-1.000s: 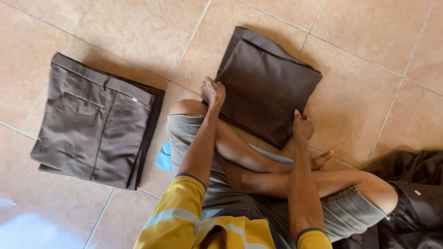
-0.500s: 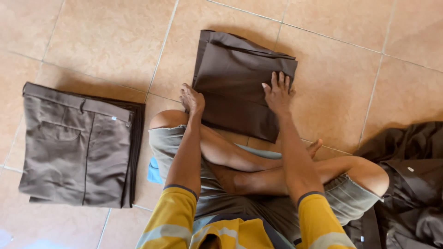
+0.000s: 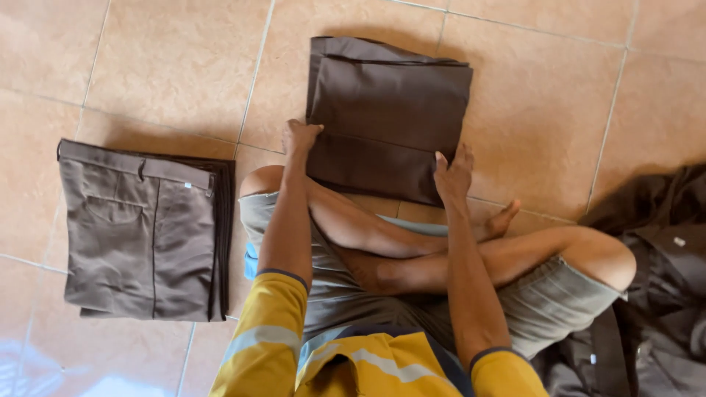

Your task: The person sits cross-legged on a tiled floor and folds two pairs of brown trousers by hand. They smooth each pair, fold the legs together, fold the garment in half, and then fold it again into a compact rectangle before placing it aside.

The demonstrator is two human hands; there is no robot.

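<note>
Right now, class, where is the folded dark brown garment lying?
In the head view, the folded dark brown garment lies on the tiled floor, top centre, under both hands, right of the folded trouser stack.

Matt dark brown cloth trousers (image 3: 390,110), smooth woven, glossy glazed floor tiles (image 3: 176,66)

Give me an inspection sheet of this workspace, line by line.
Surface: tan tiled floor with grout lines; the person sits on it cross-legged.
Job's things: dark brown folded garment, lying flat in front of the legs.
Clutter: stack of folded grey-brown trousers to the left; heap of unfolded dark clothes at the right.
Hands: left hand at the garment's near left edge; right hand on its near right corner; whether either grips cannot be told.
Cables: nothing seen.
Surroundings: nothing seen beyond the floor; a bit of blue shows under the left thigh.
</note>
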